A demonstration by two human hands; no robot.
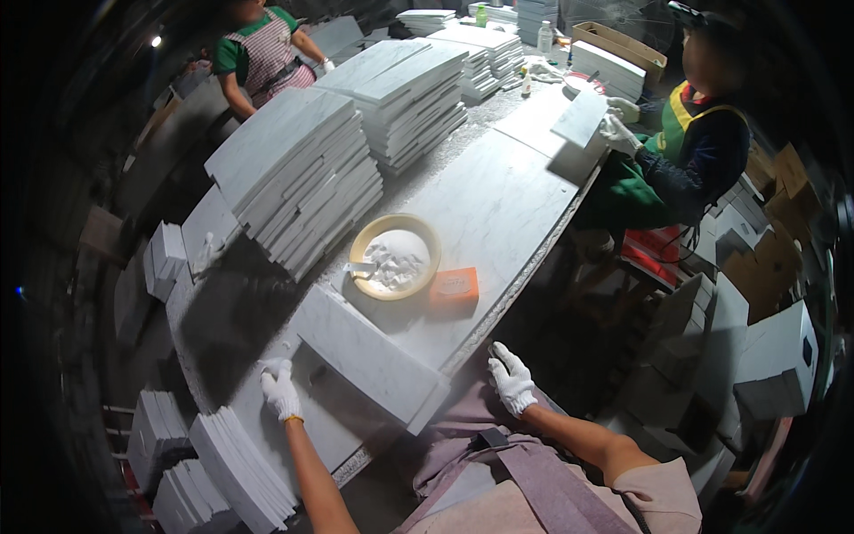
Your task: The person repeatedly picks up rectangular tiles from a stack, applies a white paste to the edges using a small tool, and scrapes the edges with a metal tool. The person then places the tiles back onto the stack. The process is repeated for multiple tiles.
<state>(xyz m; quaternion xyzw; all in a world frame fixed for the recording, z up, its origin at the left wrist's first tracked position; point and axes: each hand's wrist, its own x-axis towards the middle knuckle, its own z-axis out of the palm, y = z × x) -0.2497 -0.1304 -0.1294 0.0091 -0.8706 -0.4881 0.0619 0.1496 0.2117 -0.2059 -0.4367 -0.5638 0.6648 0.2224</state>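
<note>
My left hand [281, 389], in a white knit glove, is low over the left part of the stone table [498, 200]. Its fingers are slightly bent and show nothing between them. Just right of it, a long white marble slab [369, 356] with grey veins lies at an angle. My right hand [512, 381], gloved too, hangs beside the table's near edge above my lap, fingers stretched out, holding nothing. Beyond the slab stands a yellowish bowl [433, 252] of white powder [396, 256] with a flat scraper [360, 267] in it. An orange box [455, 289] sits beside the bowl.
Tall stacks of marble slabs [294, 169] fill the far left side of the table. More slabs [240, 467] stand on edge at lower left. A person [685, 151] holds a slab [580, 117] at far right; another person [267, 58] stands behind the stacks. Cartons [783, 200] lie at right.
</note>
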